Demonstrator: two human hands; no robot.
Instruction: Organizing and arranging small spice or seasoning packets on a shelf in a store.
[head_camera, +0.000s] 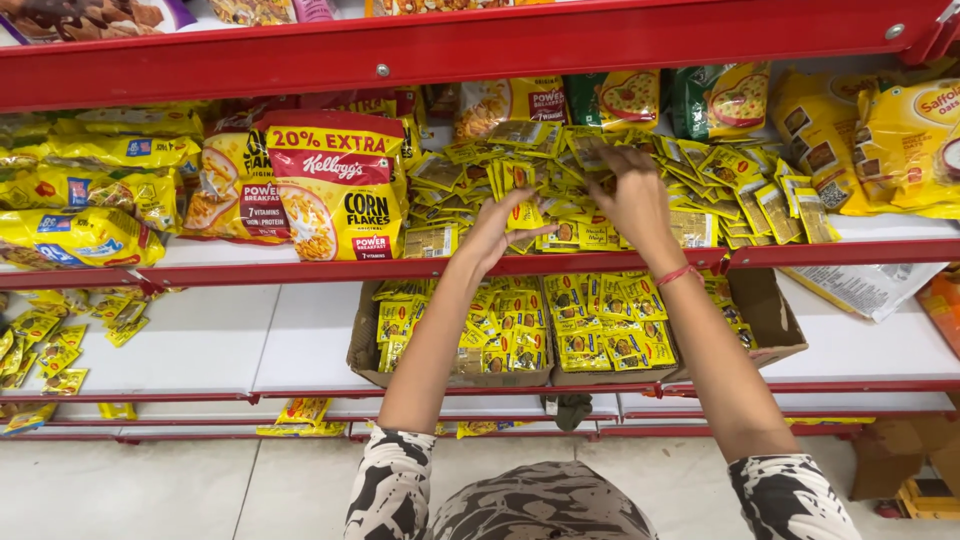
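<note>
Both my arms reach up to a red-edged shelf heaped with small yellow sachets (470, 170). My left hand (497, 230) grips one yellow sachet (524, 213) at the front of the heap. My right hand (632, 195) is sunk into the pile with fingers curled around several sachets. A red thread circles my right wrist. One shelf down, two open cardboard boxes (362, 345) hold more of the same yellow sachets.
A red-and-yellow cereal bag (335, 185) stands left of the heap, with yellow noodle packs (80, 190) further left. Large yellow bags (905, 140) fill the right end. Loose sachets (40, 335) lie on the lower left shelf. Tiled floor below.
</note>
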